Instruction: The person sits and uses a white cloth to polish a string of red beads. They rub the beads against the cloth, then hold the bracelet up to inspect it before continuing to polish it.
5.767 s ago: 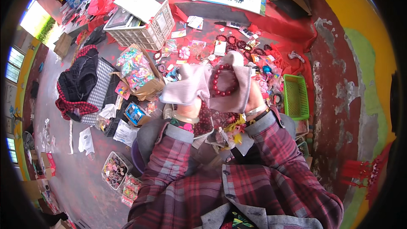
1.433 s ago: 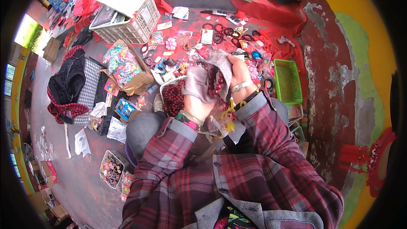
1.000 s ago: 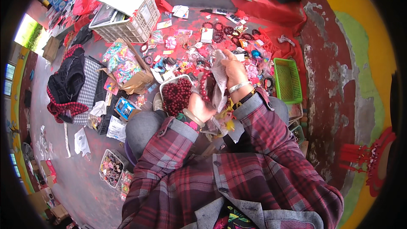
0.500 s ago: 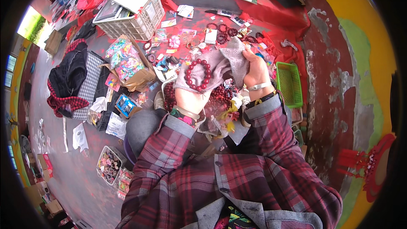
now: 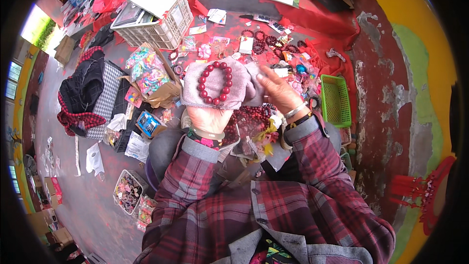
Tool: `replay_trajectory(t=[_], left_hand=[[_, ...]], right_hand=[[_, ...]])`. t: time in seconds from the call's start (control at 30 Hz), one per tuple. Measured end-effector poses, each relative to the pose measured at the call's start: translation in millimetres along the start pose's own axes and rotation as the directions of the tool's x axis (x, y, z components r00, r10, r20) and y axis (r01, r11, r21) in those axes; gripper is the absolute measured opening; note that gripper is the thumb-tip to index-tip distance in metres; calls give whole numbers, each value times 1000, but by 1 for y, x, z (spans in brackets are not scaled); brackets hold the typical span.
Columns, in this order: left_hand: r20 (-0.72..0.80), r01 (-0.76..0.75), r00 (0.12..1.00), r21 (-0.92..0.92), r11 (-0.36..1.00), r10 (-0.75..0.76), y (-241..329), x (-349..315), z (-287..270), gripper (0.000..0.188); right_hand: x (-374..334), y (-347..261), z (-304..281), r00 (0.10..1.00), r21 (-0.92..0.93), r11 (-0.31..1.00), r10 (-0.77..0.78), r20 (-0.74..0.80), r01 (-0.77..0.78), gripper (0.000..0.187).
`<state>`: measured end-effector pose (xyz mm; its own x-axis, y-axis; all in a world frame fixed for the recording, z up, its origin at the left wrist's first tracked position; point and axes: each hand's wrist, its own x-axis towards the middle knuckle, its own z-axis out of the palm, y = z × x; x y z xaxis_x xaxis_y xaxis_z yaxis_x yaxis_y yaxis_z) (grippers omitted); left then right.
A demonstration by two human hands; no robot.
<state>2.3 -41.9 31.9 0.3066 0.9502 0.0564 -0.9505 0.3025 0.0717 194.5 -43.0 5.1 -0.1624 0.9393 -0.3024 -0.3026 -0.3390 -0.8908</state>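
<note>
My left hand [image 5: 211, 119] is palm up under a folded greyish-pink cloth [image 5: 229, 76], supporting it; the fingers are mostly hidden beneath. On top of the cloth lies a bracelet [image 5: 202, 87] of round dark red beads in an open loop. Beside the cloth's right end, my right hand [image 5: 283, 93] has its fingers stretched out and apart, the tips at the fabric's edge. Below the hands, many dark red bead strands [image 5: 249, 120] fill a container, partly covered by the cloth and hands. Yellow and pink artificial flowers [image 5: 266, 139] sit next to the beads.
A white plastic crate [image 5: 166, 27] stands at the far left, near an open carton of colourful packets [image 5: 146, 80]. At right, a green basket [image 5: 337, 101] stands by the peeling wall [image 5: 373, 83]. A small basket of hair ties [image 5: 129, 193] rests lower left. Scattered jewellery [image 5: 264, 43] covers the red sheet.
The cloth's raised right part has come down, and my right hand has lowered, its fingers loosening from the fabric. My left hand has shifted left with the cloth and bracelet.
</note>
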Motion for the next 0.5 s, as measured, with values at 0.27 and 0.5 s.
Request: replay_trajectory(t=[0.27, 0.5], left_hand=[[45, 31, 999, -9, 999, -30, 4, -5, 5, 49], [22, 32, 999, 52, 998, -33, 2, -4, 6, 49]], right_hand=[[9, 38, 27, 973, 332, 939, 19, 228, -96, 51], [29, 54, 24, 955, 434, 858, 295, 23, -275, 27]])
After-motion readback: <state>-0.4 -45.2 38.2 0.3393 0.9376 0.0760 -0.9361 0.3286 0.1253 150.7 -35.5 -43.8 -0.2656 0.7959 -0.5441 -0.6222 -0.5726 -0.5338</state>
